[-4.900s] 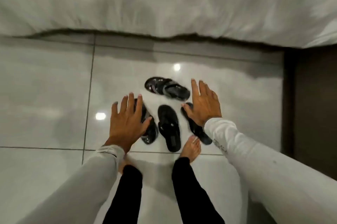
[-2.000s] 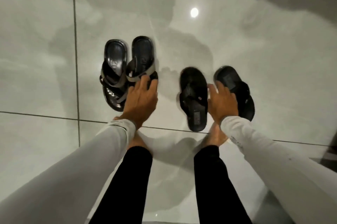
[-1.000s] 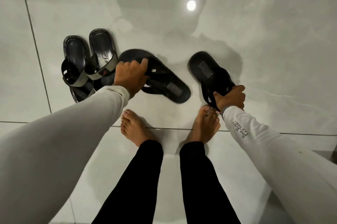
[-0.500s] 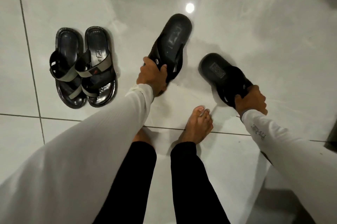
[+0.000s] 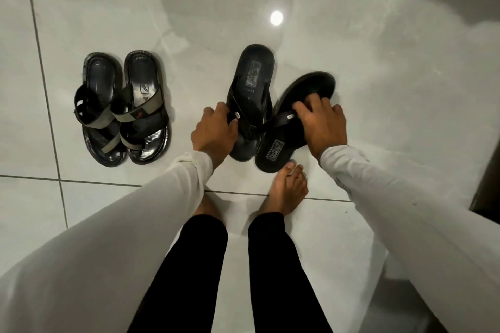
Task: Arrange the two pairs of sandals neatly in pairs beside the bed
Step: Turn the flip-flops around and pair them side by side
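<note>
Two strapped sandals with grey-green bands lie side by side on the white tile floor at the left, touching each other. To their right are two plain black flip-flops. My left hand grips the strap edge of the left flip-flop, which lies with its heel pointing away from me. My right hand is closed over the strap of the right flip-flop, which is angled with its heel end near my foot. The two flip-flops cross at their straps.
My bare right foot stands just below the right flip-flop; the other foot is mostly hidden under my left sleeve. A dark vertical edge rises at the far right. A ceiling light glares off the glossy tile.
My left hand has brought its flip-flop down and right, beside the other. My right hand has swung its flip-flop round, so its heel end now points toward me.
</note>
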Demonstrator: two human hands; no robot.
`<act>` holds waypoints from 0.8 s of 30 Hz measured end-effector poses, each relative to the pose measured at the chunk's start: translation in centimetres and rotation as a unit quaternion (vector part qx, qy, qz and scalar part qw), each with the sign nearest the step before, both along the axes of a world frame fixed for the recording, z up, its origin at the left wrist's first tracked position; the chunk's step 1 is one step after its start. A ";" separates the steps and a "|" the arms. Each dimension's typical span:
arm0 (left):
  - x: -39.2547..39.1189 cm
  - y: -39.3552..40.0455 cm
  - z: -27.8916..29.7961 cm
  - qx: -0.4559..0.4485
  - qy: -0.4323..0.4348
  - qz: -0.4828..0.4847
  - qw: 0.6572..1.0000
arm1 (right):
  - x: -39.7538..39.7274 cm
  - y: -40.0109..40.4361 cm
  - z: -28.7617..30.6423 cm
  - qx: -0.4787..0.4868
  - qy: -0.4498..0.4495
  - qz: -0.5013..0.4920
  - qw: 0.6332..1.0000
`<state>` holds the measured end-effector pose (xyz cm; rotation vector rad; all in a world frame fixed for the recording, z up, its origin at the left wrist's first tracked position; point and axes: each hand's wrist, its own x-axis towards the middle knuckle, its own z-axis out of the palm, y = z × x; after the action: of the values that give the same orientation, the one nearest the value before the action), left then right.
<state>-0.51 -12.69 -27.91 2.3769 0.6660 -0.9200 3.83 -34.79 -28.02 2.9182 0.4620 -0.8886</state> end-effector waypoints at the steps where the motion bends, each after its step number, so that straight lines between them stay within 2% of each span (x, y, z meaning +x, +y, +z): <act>1: 0.3 0.1 0.5 -0.006 -0.029 -0.057 0.998 | 0.0 0.7 0.0 0.006 -0.001 0.013 1.000; 3: 1.1 0.2 0.7 -0.014 -0.061 -0.181 0.982 | -0.1 1.6 -0.1 0.008 -0.006 0.027 1.000; 5: 1.7 0.0 0.5 0.003 -0.066 -0.303 0.951 | -0.2 2.0 -0.1 0.002 -0.005 0.032 0.999; 8: 2.1 0.3 -0.2 0.049 -0.022 -0.422 0.905 | -0.3 0.8 0.1 -0.016 0.002 0.030 0.999; 10: 1.8 1.0 -0.6 0.074 0.005 -0.441 0.895 | -0.2 -0.9 0.4 -0.032 0.014 0.006 0.999; 12: 1.3 1.4 -0.7 0.066 0.011 -0.403 0.913 | -0.2 -3.0 0.7 -0.056 0.036 -0.071 0.995; 13: 1.0 1.6 -0.7 0.052 0.013 -0.369 0.928 | -0.3 -4.1 0.9 -0.064 0.049 -0.142 0.987; 15: 0.5 1.8 -0.6 0.028 0.020 -0.307 0.951 | -0.5 -6.0 1.3 -0.073 0.076 -0.331 0.938; 18: -0.1 2.3 -0.5 0.008 0.033 -0.254 0.967 | -0.9 -6.7 1.3 -0.021 0.108 -0.574 0.811; 20: -0.5 2.7 -0.4 0.003 0.030 -0.250 0.968 | -0.9 -5.4 1.1 0.040 0.116 -0.655 0.746; 24: -0.9 3.1 -0.5 0.010 0.014 -0.274 0.962 | -1.0 -0.4 -0.1 0.142 0.132 -0.732 0.653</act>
<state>-1.42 -9.57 -28.44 2.6182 0.0093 -1.1692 2.85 -35.15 -28.15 2.8432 -2.2548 -1.2801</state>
